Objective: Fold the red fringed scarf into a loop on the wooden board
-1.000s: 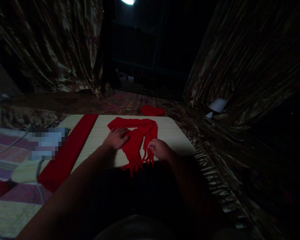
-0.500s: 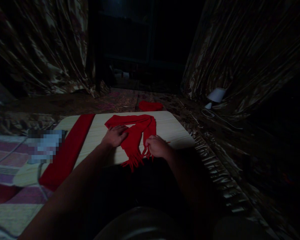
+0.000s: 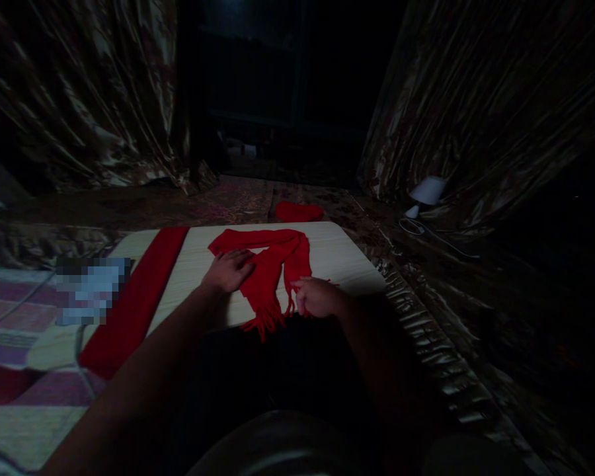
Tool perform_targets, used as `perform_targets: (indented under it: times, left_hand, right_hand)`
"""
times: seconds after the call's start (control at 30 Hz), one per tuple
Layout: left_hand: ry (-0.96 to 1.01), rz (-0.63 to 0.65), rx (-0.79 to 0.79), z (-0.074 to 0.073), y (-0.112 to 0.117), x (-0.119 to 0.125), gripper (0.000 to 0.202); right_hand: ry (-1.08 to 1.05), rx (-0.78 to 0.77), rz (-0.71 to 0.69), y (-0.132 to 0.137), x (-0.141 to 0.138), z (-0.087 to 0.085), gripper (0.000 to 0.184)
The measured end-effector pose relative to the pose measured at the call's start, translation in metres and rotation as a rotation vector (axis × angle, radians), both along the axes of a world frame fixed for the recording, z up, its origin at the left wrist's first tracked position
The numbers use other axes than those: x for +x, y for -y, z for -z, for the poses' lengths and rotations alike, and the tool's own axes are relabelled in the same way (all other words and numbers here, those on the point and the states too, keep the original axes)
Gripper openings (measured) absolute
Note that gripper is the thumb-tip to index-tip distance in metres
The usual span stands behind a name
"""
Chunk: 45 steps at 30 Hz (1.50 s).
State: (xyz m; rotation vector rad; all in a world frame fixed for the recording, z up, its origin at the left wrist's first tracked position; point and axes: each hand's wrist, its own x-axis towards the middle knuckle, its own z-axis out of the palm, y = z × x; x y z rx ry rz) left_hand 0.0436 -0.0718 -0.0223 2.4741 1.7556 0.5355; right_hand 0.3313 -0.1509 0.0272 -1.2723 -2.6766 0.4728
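Observation:
A red knitted scarf (image 3: 262, 274) lies folded over on a light wooden board (image 3: 208, 241), its fringed ends at the near edge. My left hand (image 3: 229, 270) rests flat on the scarf's left part, fingers stretched out and a little spread. At the fringe of the right-hand end is my right hand (image 3: 318, 296), its index finger stretched out to the left and the others loosely bent. It touches the fringe or hovers just over it; dim light hides which.
A wide red cloth strip (image 3: 139, 297) crosses the board at left, beside a blurred-out object (image 3: 92, 291) and a grey cable. Beyond the board lies a red knitted bundle (image 3: 299, 211). A small white lamp (image 3: 428, 190) with its cord stands at right, near long curtains (image 3: 476, 99).
My right hand has loosened from the scarf's fringe and shifted slightly right, its index finger now extended. The left hand stays in place on the scarf.

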Motion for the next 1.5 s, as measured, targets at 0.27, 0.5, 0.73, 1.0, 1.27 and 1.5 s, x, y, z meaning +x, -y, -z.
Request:
perform_targets:
  times: [0.27,0.5,0.73,1.0,1.27,1.5]
  left_hand:
    - [-0.027,-0.002,0.0,0.0,0.0,0.0,0.061]
    - [-0.024,0.001,-0.011,0.0,-0.001,-0.001,0.062]
    - [-0.031,0.01,0.013,0.001,-0.002,-0.001,0.062]
    - [-0.022,0.002,0.009,0.003,-0.003,-0.001,0.062]
    - [0.001,-0.001,0.013,0.003,-0.003,-0.001,0.061]
    - [-0.008,-0.003,0.0,0.002,-0.002,-0.001,0.063]
  right_hand:
    - [-0.086,0.053,0.484,-0.012,0.031,-0.013,0.038]
    - [-0.094,-0.276,0.444,0.0,0.038,-0.007,0.028]
    - [0.022,0.014,0.761,-0.007,0.027,-0.012,0.042]
    - [-0.061,-0.098,0.687,-0.025,0.004,0.009,0.027]
    - [-0.563,-0.08,0.81,-0.035,0.003,0.028,0.022]
    - [-0.738,-0.22,0.773,-0.03,0.004,0.037,0.05]
